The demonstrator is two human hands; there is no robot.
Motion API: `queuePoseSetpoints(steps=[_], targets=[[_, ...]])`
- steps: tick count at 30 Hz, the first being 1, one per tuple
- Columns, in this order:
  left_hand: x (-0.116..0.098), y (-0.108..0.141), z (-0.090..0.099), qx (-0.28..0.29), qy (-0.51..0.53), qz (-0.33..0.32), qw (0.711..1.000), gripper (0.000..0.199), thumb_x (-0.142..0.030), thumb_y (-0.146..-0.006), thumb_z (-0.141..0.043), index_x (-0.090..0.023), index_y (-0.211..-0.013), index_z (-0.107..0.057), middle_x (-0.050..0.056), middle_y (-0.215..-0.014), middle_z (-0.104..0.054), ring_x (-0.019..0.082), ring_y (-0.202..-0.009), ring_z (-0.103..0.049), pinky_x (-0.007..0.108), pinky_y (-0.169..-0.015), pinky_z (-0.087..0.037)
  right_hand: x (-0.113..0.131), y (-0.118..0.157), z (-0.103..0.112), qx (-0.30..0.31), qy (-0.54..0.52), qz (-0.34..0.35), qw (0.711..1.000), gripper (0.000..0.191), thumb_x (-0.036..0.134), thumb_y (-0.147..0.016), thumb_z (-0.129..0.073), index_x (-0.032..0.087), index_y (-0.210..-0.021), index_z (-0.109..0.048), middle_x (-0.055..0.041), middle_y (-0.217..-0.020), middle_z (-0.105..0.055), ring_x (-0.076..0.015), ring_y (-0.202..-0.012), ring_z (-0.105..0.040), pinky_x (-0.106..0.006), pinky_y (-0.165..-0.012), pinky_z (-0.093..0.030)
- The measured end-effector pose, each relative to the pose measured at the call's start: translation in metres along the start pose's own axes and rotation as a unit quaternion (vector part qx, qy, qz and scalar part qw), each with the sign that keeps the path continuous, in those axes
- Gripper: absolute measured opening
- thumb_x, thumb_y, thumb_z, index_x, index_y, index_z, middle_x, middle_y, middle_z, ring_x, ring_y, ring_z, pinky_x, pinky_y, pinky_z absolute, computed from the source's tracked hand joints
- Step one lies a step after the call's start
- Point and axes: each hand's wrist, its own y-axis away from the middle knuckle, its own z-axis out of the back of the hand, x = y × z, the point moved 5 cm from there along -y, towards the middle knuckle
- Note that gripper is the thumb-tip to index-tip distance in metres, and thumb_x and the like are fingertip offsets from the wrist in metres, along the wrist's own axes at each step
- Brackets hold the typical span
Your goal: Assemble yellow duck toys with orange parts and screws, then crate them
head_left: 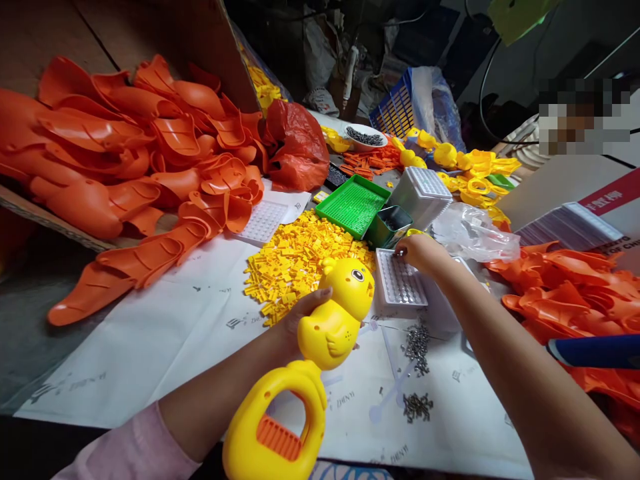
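Left hand (300, 311), its grip wrapped around the middle of a yellow bird-shaped toy (327, 333), holds it tilted above the white-covered surface (170, 360), looped handle nearest and head farther off. To the toy's right lie two small piles of metal pieces (418, 407). Farther on, the right hand (419, 252) reaches to the far edge of a white gridded tray (404, 299); its fingers are bent close together, but whether they have hold of anything I cannot tell. Small yellow parts (290, 263) lie heaped left of the toy's head, near orange shells (100, 180) spilling from a cardboard box (215, 50). Behind the heap sit a green tray (350, 203) and stacked white trays (425, 190); farther back are a white bowl (364, 148) and a blue basket (393, 110).
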Motion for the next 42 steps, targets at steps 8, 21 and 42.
queuePoseSetpoints(steps=[8,21,42], targets=[[-0.004,0.002,-0.002,-0.020,0.013,-0.006,1.000,0.047,-0.051,-0.076,-0.054,-0.011,-0.097,-0.065,0.007,-0.079,-0.073,0.020,-0.065,-0.067,0.029,-0.062,-0.052,0.010,0.012,0.021,-0.051,-0.068,0.009,0.996,0.014,0.008,-0.078,-0.059,0.013,-0.079,-0.073,-0.0104,-0.085,-0.071,-0.0226,-0.084,-0.065,-0.032,-0.077,-0.048],[0.001,0.007,0.006,-0.028,0.012,-0.015,0.999,0.053,-0.051,-0.084,-0.042,-0.009,-0.107,-0.064,0.008,-0.087,-0.073,0.022,-0.067,-0.069,0.031,-0.063,-0.053,0.092,0.141,0.006,-0.363,-0.505,0.245,0.744,0.014,0.012,-0.083,-0.063,0.022,-0.090,-0.068,-0.0043,-0.083,-0.071,-0.0162,-0.076,-0.066,-0.031,-0.066,-0.055],[0.030,0.007,0.042,-0.019,0.030,0.025,0.999,0.070,-0.064,-0.071,-0.056,-0.010,-0.116,-0.060,0.015,-0.100,-0.068,0.026,-0.074,-0.068,0.035,-0.067,-0.053,0.085,0.161,-0.014,-0.397,-0.539,0.229,0.706,0.013,0.010,-0.084,-0.060,0.020,-0.090,-0.067,-0.0063,-0.079,-0.067,-0.0159,-0.073,-0.065,-0.026,-0.064,-0.054]])
